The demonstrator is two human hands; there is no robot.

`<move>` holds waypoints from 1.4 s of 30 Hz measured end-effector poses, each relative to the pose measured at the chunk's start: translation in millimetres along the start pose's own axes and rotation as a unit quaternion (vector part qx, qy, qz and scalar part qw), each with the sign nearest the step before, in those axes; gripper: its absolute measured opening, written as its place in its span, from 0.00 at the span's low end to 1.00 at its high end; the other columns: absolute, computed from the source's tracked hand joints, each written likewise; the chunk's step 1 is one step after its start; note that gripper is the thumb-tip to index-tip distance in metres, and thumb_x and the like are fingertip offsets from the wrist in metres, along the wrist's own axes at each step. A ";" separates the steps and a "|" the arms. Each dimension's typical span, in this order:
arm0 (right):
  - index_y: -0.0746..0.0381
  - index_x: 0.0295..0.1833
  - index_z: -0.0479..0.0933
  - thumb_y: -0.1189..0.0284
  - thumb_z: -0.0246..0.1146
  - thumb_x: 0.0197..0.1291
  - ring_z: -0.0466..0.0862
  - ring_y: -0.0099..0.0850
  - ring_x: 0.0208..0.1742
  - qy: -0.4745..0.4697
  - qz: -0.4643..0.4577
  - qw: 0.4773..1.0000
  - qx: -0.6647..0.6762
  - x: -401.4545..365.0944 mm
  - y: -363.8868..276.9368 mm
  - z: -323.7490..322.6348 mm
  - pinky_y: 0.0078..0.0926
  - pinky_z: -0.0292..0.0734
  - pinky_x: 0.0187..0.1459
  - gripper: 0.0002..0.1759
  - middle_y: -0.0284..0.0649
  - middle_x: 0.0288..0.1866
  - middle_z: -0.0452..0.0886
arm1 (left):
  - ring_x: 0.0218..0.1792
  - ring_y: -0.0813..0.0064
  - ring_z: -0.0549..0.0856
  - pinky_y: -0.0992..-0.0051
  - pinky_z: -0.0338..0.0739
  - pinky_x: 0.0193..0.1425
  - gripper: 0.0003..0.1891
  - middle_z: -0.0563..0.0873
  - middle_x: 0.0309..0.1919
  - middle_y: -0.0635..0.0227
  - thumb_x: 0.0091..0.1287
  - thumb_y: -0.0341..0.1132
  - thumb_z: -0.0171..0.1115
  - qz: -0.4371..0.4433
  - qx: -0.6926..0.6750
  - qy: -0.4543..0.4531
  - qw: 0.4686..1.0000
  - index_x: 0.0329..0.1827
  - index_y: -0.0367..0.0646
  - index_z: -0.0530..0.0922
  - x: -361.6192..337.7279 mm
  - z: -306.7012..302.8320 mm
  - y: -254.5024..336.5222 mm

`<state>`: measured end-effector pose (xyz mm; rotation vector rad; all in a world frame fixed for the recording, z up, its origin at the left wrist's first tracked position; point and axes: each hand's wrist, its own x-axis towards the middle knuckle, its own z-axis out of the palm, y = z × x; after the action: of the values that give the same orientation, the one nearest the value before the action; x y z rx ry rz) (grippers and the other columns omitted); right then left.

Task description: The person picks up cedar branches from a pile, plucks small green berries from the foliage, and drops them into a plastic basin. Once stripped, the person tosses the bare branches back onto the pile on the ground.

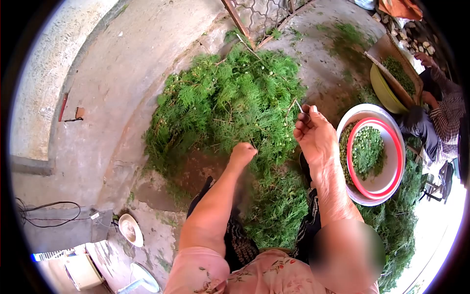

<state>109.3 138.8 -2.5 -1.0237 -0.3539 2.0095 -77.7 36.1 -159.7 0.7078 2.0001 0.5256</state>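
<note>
A large heap of green conifer branches with small pale green cones lies in front of me, reaching down between my legs. My left hand is closed in a fist at the heap's near edge, fingertips against the greenery; what they grip is hidden. To its right, my right hand is raised, palm up, its fingers curled in a pinch. A thin, shiny piece sticks out from its fingertips, too small to name. Beside that wrist stands a white basin with green cones, and a red-rimmed sieve with more rests in it.
At the right, a person in a checked sleeve sits by a yellow-green basin and a tilted woven tray. More branches lie at lower right. A metal grate stands behind the heap; a cable lies at left.
</note>
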 end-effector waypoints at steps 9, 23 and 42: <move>0.61 0.42 0.74 0.67 0.54 0.65 0.73 0.23 0.29 0.004 -0.009 1.000 0.004 -3.7 -4.1 -4.6 0.21 0.69 0.32 0.09 0.33 0.30 0.75 | 0.64 0.58 0.67 0.68 0.66 0.63 0.32 0.49 0.71 0.53 0.56 0.42 0.62 0.012 0.255 0.004 0.967 0.63 0.42 0.66 39.8 27.0 -30.8; 0.65 0.44 0.73 0.68 0.56 0.64 0.74 0.22 0.30 0.007 0.006 1.000 -0.004 -10.5 -5.5 -13.2 0.19 0.70 0.34 0.10 0.34 0.30 0.76 | 0.50 0.59 0.79 0.62 0.79 0.46 0.19 0.48 0.72 0.66 0.59 0.25 0.49 0.091 0.385 0.037 0.918 0.54 0.48 0.73 139.7 23.1 -34.9; 0.67 0.44 0.75 0.69 0.56 0.63 0.74 0.23 0.29 -0.027 0.045 0.998 -0.022 -19.8 2.7 -9.5 0.18 0.70 0.33 0.12 0.35 0.29 0.77 | 0.51 0.58 0.76 0.63 0.76 0.49 0.17 0.72 0.54 0.63 0.53 0.23 0.59 0.206 0.370 0.088 0.902 0.47 0.41 0.74 101.6 46.1 -43.2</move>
<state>121.5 120.6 0.6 -1.0315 -0.3887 2.1214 -91.1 75.2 -271.9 1.6221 2.2237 0.0337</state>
